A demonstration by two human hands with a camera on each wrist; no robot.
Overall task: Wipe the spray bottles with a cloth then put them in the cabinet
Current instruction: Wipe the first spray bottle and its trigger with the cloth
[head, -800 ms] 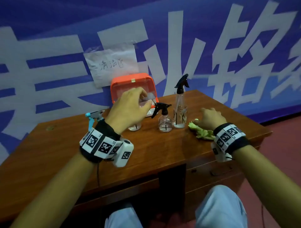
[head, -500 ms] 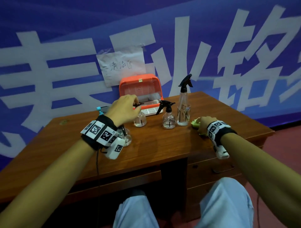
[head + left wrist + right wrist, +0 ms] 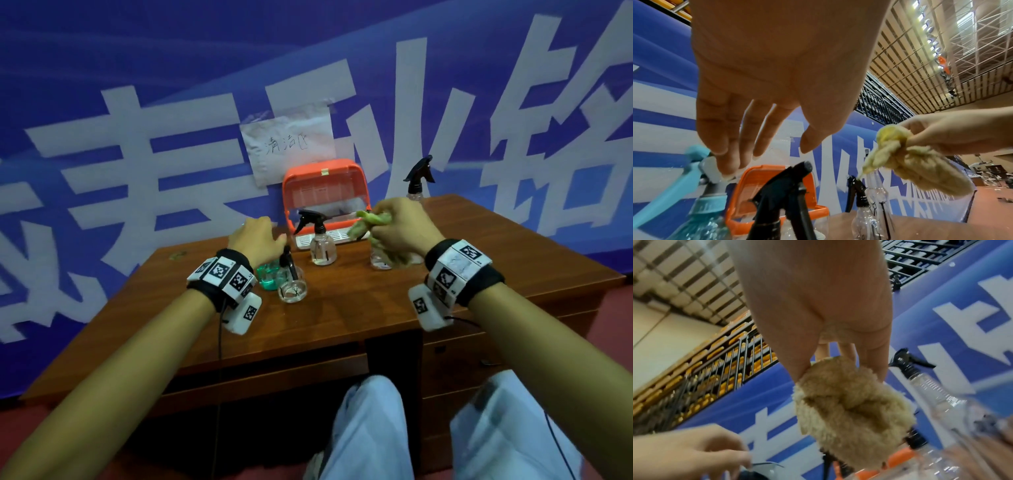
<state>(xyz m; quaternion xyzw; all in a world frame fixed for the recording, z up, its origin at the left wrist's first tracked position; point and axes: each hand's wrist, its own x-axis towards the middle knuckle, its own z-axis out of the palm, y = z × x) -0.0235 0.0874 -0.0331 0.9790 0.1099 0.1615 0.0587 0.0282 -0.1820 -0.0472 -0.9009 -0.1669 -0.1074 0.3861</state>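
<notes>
My left hand [image 3: 257,236] hovers, fingers straight, over a teal spray bottle [image 3: 268,275]; in the left wrist view its fingertips [image 3: 729,168] touch the teal trigger head [image 3: 698,167]. Beside it stands a short clear bottle with a black sprayer [image 3: 292,284]. Another black-trigger bottle [image 3: 322,245] stands before the orange cabinet [image 3: 325,192]. My right hand [image 3: 394,222] pinches a bunched green-yellow cloth [image 3: 371,219] [image 3: 849,404] in the air above a clear bottle [image 3: 381,262], mostly hidden. A tall clear bottle [image 3: 418,180] stands behind.
All bottles stand on a brown wooden desk [image 3: 359,308] against a blue banner wall. A paper note [image 3: 287,145] hangs above the cabinet, whose front is open with a white grid floor [image 3: 337,236]. My knees are under the desk's front edge.
My right hand has lifted the cloth off the desk and carried it left and up. My left hand has drawn back from the bottle near the cabinet to the teal bottle.
</notes>
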